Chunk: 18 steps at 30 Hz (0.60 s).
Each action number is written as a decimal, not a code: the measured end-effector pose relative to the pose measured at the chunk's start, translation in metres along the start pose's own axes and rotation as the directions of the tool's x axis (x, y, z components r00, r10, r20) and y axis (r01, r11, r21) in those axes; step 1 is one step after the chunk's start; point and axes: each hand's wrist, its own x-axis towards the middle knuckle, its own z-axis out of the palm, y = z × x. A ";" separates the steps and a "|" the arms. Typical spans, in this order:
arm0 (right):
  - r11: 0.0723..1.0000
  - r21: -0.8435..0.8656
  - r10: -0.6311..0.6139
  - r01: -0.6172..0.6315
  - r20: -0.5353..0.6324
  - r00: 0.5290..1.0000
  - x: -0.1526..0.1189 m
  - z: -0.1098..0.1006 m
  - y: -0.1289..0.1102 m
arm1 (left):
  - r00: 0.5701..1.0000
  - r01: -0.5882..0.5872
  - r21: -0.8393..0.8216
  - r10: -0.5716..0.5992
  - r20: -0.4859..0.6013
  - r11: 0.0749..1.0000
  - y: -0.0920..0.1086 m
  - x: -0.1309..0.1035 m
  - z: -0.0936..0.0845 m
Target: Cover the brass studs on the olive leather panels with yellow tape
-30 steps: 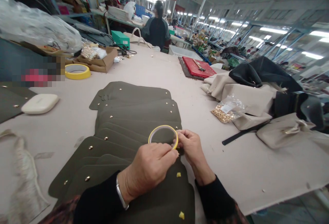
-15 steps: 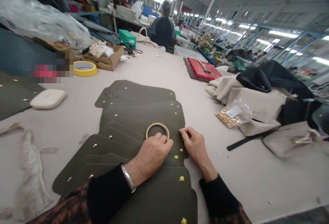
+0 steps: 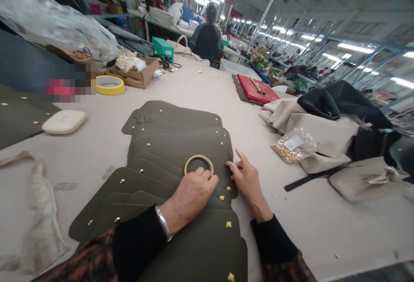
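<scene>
Olive-green sheets point(image 3: 181, 140), fanned in overlapping layers, lie beneath the fingers of the left hand point(image 3: 190, 195) and extend beyond them and back under the left forearm. Left fingers: bent close together on the near side of a narrow yellow tape roll point(image 3: 198, 157), which tilts up just beyond the knuckles; whether its lower rim touches the sheets cannot be told. Right hand point(image 3: 245, 178): one finger points away, while a lower tip rests at the sheets' edge, to the right of the tape roll; anything pinched under that tip cannot be made out. Small yellow scraps point(image 3: 229, 224) sit on the sheets from just below the right fingertips towards the wearer. Metal studs point(image 3: 122, 181) show to the left of the left fingers. Handling, as judged: the tape roll should be light and rigid as a ring, best gripped across the rim with thumb and fingers, clear of the sticky tape end. The sheets appear smooth and flexible, liable to slide over one another; a flat fingertip near the edge, clear of studs and scraps, should steady them without creasing.
</scene>
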 end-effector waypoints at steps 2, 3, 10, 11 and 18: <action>0.998 0.050 -0.029 0.032 -0.070 0.997 -0.002 -0.006 0.003 | 1.000 0.000 -0.008 0.000 0.005 1.000 0.000 0.000 0.000; 0.995 0.019 -0.095 0.098 -0.100 0.990 -0.003 -0.009 0.005 | 1.000 -0.001 -0.010 0.001 0.008 1.000 0.000 0.000 -0.001; 0.783 -0.309 -0.493 0.540 0.220 0.842 0.000 -0.012 0.004 | 1.000 0.020 -0.028 -0.019 0.019 0.999 -0.001 0.000 0.000; 0.787 -0.322 -0.468 0.526 0.243 0.850 0.002 -0.010 0.003 | 1.000 0.018 -0.033 -0.017 0.018 0.999 -0.001 0.000 0.000; 0.978 -0.182 -0.051 0.099 0.249 0.967 0.021 -0.005 -0.001 | 1.000 0.007 -0.055 -0.008 -0.010 0.998 -0.005 -0.001 -0.002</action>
